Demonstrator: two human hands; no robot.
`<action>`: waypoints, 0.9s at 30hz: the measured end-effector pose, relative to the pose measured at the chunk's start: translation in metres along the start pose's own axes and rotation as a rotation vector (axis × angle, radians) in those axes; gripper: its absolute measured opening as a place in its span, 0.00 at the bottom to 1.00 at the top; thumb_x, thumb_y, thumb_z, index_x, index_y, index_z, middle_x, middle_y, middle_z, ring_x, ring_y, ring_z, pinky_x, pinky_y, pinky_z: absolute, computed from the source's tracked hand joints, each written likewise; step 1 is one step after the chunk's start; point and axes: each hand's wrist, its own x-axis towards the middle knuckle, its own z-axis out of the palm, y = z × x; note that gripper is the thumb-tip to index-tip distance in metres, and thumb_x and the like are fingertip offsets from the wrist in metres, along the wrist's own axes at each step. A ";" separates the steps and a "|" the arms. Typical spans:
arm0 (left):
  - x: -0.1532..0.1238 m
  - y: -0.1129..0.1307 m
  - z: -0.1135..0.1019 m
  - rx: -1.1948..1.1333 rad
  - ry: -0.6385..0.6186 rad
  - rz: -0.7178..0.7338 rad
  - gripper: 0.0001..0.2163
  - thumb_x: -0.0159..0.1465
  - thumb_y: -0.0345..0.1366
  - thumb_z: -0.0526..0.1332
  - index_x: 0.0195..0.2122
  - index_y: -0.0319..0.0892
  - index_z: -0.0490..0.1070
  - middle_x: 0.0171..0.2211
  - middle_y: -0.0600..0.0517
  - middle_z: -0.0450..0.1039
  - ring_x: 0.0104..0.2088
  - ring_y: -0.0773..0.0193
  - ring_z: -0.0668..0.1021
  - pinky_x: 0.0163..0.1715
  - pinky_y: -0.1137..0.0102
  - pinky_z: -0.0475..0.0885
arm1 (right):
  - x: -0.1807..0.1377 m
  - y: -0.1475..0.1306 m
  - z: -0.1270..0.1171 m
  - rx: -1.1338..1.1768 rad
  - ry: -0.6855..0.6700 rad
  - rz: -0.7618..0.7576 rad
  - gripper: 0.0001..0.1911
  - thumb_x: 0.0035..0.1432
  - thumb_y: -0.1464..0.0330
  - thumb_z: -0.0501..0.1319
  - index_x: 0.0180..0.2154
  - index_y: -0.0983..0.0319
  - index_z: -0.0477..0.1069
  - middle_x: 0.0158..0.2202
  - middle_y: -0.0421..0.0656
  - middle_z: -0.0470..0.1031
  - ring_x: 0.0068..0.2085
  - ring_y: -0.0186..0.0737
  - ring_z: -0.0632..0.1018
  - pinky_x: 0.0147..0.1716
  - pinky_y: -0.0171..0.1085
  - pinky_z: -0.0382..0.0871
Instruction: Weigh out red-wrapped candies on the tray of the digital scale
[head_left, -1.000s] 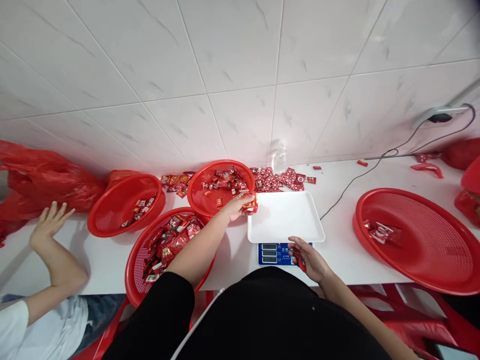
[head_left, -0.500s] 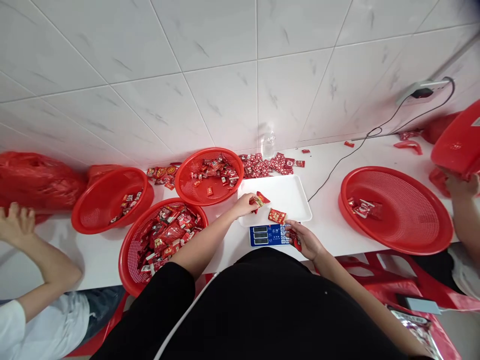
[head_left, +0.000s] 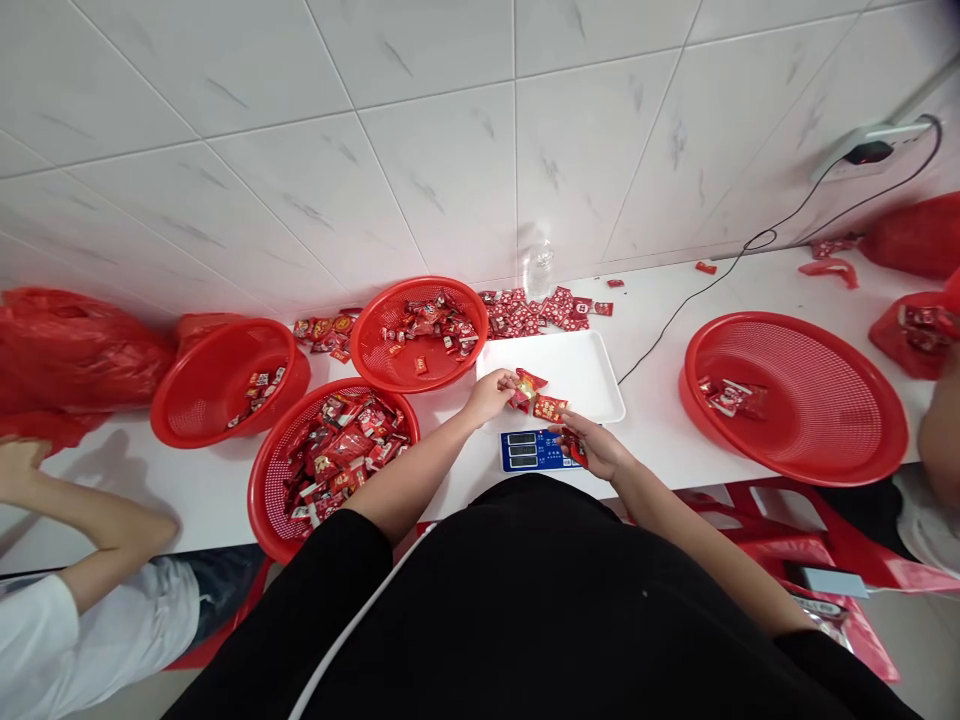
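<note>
My left hand is over the left part of the white weighing tray, its fingertips pinched on a red-and-gold candy packet. Beside that, a red packet with gold print lies near the tray's front edge. My right hand is curled just in front of the tray, over the blue scale panel. Dark red small packets show in its palm, and its fingertips are close to the printed packet. Whether they touch it, I cannot tell.
Red baskets hold wrapped candies: a full one, one behind it, one at left and a large one at right. A clear bottle stands among loose packets. A black cord crosses the table. Co-workers sit on both sides.
My right hand has moved left and inward toward the printed packet. The packet at my left fingertips has turned and shows more of its face. The co-worker's red container at right has left view.
</note>
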 end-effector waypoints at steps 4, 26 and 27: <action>-0.007 0.004 -0.006 -0.195 0.068 -0.021 0.10 0.54 0.25 0.59 0.37 0.39 0.70 0.32 0.51 0.73 0.32 0.67 0.75 0.35 0.71 0.71 | 0.002 -0.017 0.006 0.113 -0.025 -0.162 0.15 0.53 0.62 0.64 0.44 0.55 0.69 0.40 0.42 0.76 0.41 0.38 0.77 0.42 0.38 0.76; -0.020 -0.026 0.012 0.243 0.040 -0.022 0.17 0.52 0.19 0.61 0.43 0.39 0.71 0.45 0.48 0.67 0.34 0.71 0.74 0.38 0.73 0.71 | 0.012 -0.008 0.006 -0.201 -0.016 -0.294 0.31 0.51 0.54 0.63 0.56 0.48 0.61 0.56 0.40 0.68 0.59 0.40 0.67 0.61 0.46 0.56; -0.019 -0.027 0.013 0.244 0.048 -0.012 0.17 0.52 0.20 0.62 0.42 0.39 0.71 0.44 0.48 0.66 0.33 0.70 0.73 0.38 0.73 0.71 | 0.013 -0.009 0.006 -0.197 -0.018 -0.296 0.29 0.51 0.54 0.63 0.55 0.48 0.62 0.55 0.39 0.69 0.58 0.39 0.67 0.60 0.46 0.56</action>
